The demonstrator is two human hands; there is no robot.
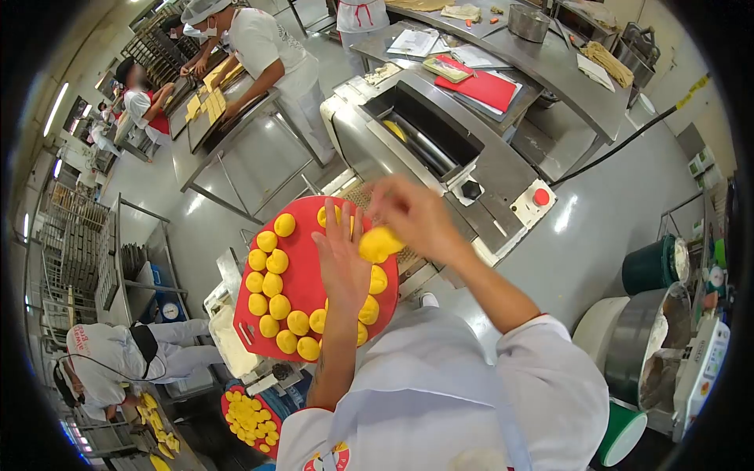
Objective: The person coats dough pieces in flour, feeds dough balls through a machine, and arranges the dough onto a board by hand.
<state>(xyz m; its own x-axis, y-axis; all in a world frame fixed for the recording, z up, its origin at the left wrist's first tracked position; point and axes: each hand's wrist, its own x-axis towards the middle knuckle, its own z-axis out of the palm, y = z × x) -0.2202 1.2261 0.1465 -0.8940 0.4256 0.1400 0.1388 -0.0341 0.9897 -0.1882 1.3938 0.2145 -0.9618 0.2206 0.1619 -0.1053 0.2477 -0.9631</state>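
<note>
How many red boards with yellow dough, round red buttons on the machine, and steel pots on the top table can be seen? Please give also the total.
Red boards with yellow dough: 2 (large board, small board)
Round red button: 1
Steel pot: 1
Total: 4

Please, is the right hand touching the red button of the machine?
Apart. In the head view, the machine shows plainly between right hand and red button.
</note>
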